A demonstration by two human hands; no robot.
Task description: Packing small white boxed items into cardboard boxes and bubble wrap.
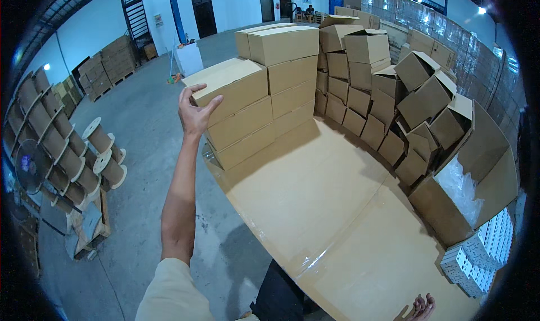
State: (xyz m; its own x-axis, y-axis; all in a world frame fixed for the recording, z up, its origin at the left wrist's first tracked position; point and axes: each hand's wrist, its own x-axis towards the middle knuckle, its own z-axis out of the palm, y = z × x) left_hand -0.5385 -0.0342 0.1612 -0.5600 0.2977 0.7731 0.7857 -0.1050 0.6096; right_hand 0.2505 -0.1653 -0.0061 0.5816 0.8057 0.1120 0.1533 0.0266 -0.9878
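Note:
At the far left end of a cardboard-covered table (315, 208), my left hand (197, 108) is on the near left corner of a closed brown cardboard box (239, 87). Its fingers curl over the top edge while the thumb presses the front side. This box tops a stack of similar boxes (247, 144); a taller stack (292, 76) stands right beside it. Low at the right, my right hand (423, 308) hovers by the near edge of the table, partly cut off by the frame. Its fingers are loosely bent and apart, with nothing seen in them.
Open-flapped boxes (382, 96) pile up along the table's far right side. A large open carton (444, 208) holds clear plastic bags (460, 190), beside light grey perforated blocks (478, 256). Spools (104, 152) and a fan (34, 163) stand on the left floor.

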